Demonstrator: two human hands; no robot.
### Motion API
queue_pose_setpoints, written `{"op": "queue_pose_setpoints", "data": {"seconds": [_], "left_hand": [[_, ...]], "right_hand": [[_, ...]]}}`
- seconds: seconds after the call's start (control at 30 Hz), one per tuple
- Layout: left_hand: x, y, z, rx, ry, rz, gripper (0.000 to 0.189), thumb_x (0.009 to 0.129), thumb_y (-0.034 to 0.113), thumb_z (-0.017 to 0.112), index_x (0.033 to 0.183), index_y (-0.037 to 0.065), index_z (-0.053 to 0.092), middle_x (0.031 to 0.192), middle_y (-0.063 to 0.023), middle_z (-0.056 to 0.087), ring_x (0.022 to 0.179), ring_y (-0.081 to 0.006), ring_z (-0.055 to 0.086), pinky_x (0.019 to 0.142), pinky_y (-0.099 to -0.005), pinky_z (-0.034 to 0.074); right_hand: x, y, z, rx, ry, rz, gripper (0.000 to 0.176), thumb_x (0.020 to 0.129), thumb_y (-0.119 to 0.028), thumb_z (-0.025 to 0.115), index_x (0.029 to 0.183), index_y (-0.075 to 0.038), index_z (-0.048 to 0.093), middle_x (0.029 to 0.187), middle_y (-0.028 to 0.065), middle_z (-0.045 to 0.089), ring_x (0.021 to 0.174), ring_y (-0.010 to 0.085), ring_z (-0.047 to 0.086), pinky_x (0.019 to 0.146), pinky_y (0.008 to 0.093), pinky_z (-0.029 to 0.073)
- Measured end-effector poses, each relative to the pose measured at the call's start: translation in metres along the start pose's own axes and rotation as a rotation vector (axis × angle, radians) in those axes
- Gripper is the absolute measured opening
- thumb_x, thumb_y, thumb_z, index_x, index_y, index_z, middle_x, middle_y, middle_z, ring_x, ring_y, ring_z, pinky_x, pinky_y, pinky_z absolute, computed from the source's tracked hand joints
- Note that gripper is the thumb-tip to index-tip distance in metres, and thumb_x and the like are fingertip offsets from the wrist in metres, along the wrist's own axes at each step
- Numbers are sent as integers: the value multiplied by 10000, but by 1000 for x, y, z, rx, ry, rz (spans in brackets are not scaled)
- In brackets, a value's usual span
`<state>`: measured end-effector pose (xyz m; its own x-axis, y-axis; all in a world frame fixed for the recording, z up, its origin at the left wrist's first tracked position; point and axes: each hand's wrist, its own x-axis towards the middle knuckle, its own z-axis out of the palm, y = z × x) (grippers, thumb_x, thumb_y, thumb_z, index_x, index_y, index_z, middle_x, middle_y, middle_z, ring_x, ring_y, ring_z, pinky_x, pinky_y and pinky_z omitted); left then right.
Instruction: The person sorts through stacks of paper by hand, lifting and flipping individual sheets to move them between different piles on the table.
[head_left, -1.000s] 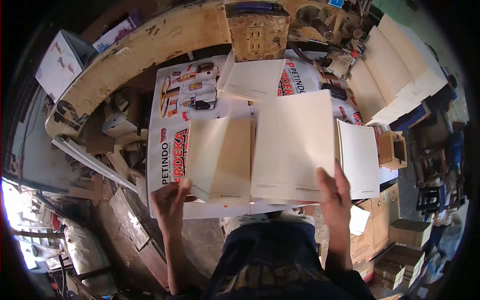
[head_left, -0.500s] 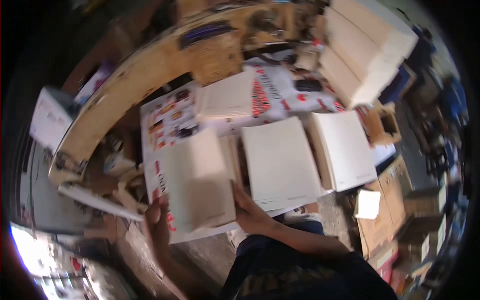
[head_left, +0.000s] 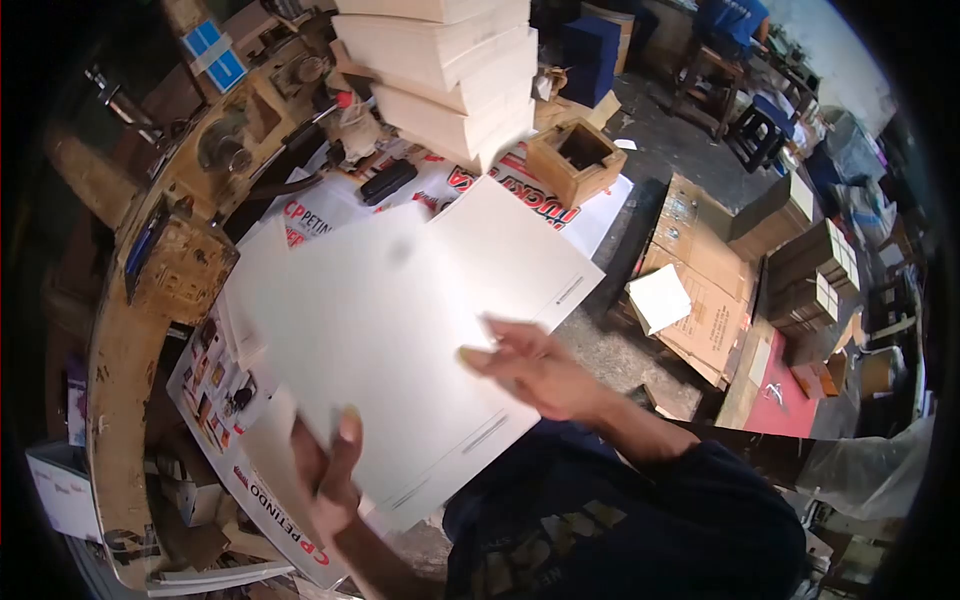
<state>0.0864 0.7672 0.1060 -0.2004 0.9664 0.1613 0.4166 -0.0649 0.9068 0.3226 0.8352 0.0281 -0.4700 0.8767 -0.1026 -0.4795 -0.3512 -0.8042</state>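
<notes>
"Head view: held how?"

"Astride opposite edges of the white sheets [head_left: 390, 330]: at one edge, left hand [head_left: 330, 470], with thumb over the top face and fingers along the outside; at the other, right hand [head_left: 545, 370], thumb and fingers loosely parted. Too blurred to tell whether pinching or merely steadying."

"Why from both sides?"

"Likely for even support across so broad a face. Angled over the printed banner [head_left: 275, 515], with printed margin [head_left: 485, 432] turned toward the dark shirt [head_left: 700, 520]."

"And just outside?"

"To the right, partly covered, a white stack [head_left: 520, 250]; to the left, near the wooden box [head_left: 185, 268], a pale stack [head_left: 250, 300]. Spread apart, presumably, for easy reach."

"Any room to move?"

"Tight at the far side: tall paper blocks [head_left: 450, 85], plus a black case [head_left: 388, 183] and an open wooden crate [head_left: 575, 185]. Looser past the right-hand banner edge, over floor [head_left: 650, 175], up to flattened cardboard [head_left: 715, 310]. Worth minding: overlap with the white stack."
</notes>
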Motion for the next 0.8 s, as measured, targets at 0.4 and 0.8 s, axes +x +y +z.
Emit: {"op": "queue_pose_setpoints", "data": {"seconds": [0.4, 0.8], "left_hand": [[77, 6, 239, 556, -351, 327, 385, 697, 281, 828, 905, 12, 646, 995, -174, 645, 1055, -359, 582, 859, -452, 504], [27, 15, 110, 154, -274, 270, 409, 755, 227, 824, 983, -8, 578, 952, -123, 634, 895, -248, 641, 757, -363, 509]], "right_hand": [[-92, -164, -142, -575, 961, -701, 512, 907, -203, 677, 1348, 10, 527, 1174, 95, 645, 1021, 154, 595, 937, 267, 428], [6, -99, -178, -615, 412, -108, 541, 902, -212, 651, 1384, -16, 499, 1268, 129, 595, 1118, 192, 572, 975, 299, 426]]}}
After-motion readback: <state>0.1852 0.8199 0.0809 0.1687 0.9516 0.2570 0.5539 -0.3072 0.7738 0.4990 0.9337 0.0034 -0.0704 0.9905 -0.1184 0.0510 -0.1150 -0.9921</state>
